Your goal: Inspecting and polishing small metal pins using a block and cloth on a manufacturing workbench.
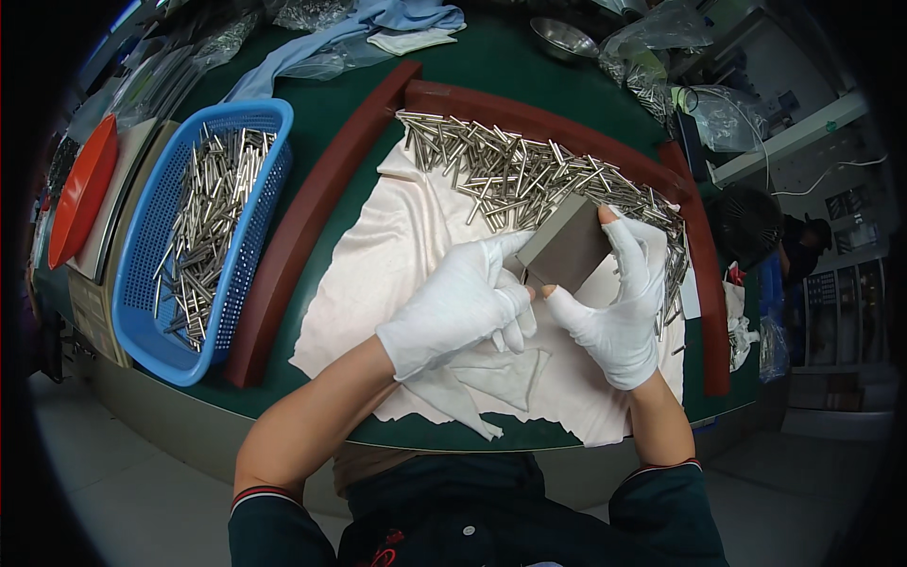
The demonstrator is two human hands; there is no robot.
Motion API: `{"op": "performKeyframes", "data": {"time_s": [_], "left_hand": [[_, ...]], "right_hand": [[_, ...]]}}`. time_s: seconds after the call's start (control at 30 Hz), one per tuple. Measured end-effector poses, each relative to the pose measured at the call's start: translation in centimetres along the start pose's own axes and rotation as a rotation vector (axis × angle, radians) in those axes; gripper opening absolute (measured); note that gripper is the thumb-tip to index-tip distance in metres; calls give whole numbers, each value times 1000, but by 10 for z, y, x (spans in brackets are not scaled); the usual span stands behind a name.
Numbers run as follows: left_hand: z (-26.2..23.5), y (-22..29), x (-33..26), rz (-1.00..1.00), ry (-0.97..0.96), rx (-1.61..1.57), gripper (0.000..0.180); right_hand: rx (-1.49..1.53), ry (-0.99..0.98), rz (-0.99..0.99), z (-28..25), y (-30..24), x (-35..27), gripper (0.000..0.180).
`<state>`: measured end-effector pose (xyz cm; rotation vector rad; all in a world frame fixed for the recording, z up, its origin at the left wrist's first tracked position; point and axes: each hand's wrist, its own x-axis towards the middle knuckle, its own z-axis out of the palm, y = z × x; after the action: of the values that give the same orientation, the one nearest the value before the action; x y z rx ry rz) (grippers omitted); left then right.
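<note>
A flat, rectangular grey-brown block [574, 244] is held tilted above the cloth, near the heap of pins. My right hand [624, 288], in a white glove with bare thumb and index fingertips, grips it between thumb and index finger at its right side and lower edge. My left hand [468, 298], also white-gloved, is closed with curled fingers against the block's lower left edge. Something small and thin shows at its fingertips, but I cannot make out what. Behind the block lie many loose shiny metal pins [505, 170] on the pale pink cloth [354, 274].
Dark red bars [307, 231] frame the cloth at left, back and right. A blue perforated basket [142, 321] of metal pins stands at left, beside a red-orange tray [83, 194]. A metal bowl [564, 40], blue cloth [326, 47] and plastic bags [661, 28] lie behind on the green table.
</note>
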<state>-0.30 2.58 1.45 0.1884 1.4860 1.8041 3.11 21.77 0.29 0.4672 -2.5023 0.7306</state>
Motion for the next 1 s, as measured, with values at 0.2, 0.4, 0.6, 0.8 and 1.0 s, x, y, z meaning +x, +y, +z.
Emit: {"op": "performKeyframes", "data": {"time_s": [0.2, 0.4, 0.6, 0.8, 1.0], "left_hand": [[-1, -2, 0, 35, -12, -30, 58], [-1, -1, 0, 37, 5, 4, 57], [1, -3, 1, 30, 38, 7, 59], [1, 0, -1, 38, 24, 74, 61], [-5, 2, -2, 77, -16, -30, 61]], "right_hand": [[121, -100, 90, -5, -2, 4, 80], [68, -16, 29, -3, -7, 2, 81], [-28, 180, -74, 7, -3, -3, 82], [-24, 103, -22, 10, 0, -5, 83], [5, 121, -83, 8, -3, -4, 86]]}}
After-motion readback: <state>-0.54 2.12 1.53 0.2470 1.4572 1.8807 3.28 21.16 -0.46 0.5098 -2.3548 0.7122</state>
